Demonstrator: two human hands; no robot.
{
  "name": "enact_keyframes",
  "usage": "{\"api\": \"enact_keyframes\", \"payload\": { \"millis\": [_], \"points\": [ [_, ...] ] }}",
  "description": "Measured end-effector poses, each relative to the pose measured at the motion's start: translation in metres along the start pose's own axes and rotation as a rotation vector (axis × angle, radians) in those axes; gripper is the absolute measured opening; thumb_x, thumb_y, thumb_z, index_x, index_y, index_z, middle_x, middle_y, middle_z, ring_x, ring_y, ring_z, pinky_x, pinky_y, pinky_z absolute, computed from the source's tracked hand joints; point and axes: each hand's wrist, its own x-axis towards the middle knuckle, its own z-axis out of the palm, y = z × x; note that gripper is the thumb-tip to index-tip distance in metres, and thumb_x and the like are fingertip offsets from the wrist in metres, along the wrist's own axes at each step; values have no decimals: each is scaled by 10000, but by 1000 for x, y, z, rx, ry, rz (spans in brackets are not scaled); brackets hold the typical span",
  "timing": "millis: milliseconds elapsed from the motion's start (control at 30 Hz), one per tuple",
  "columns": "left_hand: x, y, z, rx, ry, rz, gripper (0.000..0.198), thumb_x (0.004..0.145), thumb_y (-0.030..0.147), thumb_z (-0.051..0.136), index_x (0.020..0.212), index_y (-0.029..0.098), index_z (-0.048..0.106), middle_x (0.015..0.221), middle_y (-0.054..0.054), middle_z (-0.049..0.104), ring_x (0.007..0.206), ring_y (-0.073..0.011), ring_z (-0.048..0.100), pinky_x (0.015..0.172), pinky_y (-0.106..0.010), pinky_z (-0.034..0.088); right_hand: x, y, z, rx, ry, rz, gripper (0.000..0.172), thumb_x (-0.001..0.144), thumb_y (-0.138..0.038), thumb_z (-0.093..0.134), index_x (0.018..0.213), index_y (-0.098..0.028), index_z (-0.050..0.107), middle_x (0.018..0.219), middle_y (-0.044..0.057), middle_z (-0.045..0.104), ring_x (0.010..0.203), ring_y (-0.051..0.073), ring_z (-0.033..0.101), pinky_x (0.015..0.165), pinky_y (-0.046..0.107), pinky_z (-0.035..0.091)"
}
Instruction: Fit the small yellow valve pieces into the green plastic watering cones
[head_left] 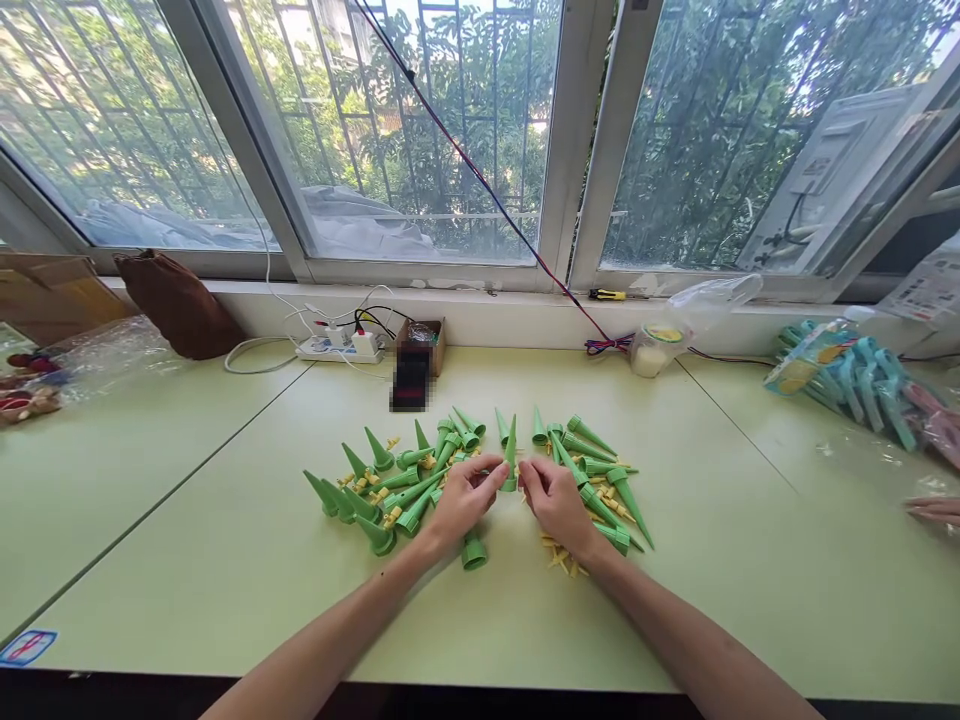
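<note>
Between my hands a green plastic cone spike stands point up. My left hand is closed, thumb and fingertips at the spike's left side, and seems to hold it. My right hand is pinched just right of the spike; what sits in its fingertips is too small and hidden to name. Several green spikes lie and stand left of my left hand, with yellow plastic valve pieces among them. More green spikes lie around my right hand, and small yellow pieces lie partly under its wrist.
Toward the window are a power strip with cables, a small cardboard box with a blurred dark object before it, and a plastic bag. Teal items lie at the right. A brown pouch stands at the back left.
</note>
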Motion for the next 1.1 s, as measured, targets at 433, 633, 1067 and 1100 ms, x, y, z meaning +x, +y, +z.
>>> {"api": "enact_keyframes", "payload": {
  "millis": [433, 633, 1067, 1100],
  "points": [
    [3, 1, -5, -128, -72, -153, 444, 799, 561, 686, 739, 123, 637, 609, 1, 563, 416, -35, 339, 437, -205, 212, 1, 1, -4, -45, -70, -70, 375, 1015, -369, 411, 683, -202, 464, 579, -40, 444, 541, 116, 392, 568, 257, 296],
    [3, -5, -3, -102, -72, -92, 408, 834, 548, 660, 777, 152, 576, 582, 62, 420, 429, -45, 353, 418, -189, 254, 1, 0, -2, -61, -58, -75, 357, 1022, -354, 375, 695, -211, 392, 605, -37, 425, 566, 121, 390, 581, 261, 292],
    [-2, -13, -2, 454, 17, 404, 126, 941, 281, 556, 875, 179, 590, 749, 13, 531, 632, -105, 479, 600, -224, 387, 3, 1, -1, -47, -46, -17, 398, 1022, -388, 343, 665, -213, 360, 595, -31, 409, 562, 124, 367, 561, 281, 266],
    [-2, -13, -2, 437, 17, 378, 137, 935, 290, 566, 854, 179, 581, 725, 20, 524, 614, -101, 473, 578, -218, 378, 3, 1, -1, -43, -47, -18, 399, 1022, -390, 345, 664, -213, 362, 594, -31, 408, 564, 124, 368, 562, 281, 269]
  ]
}}
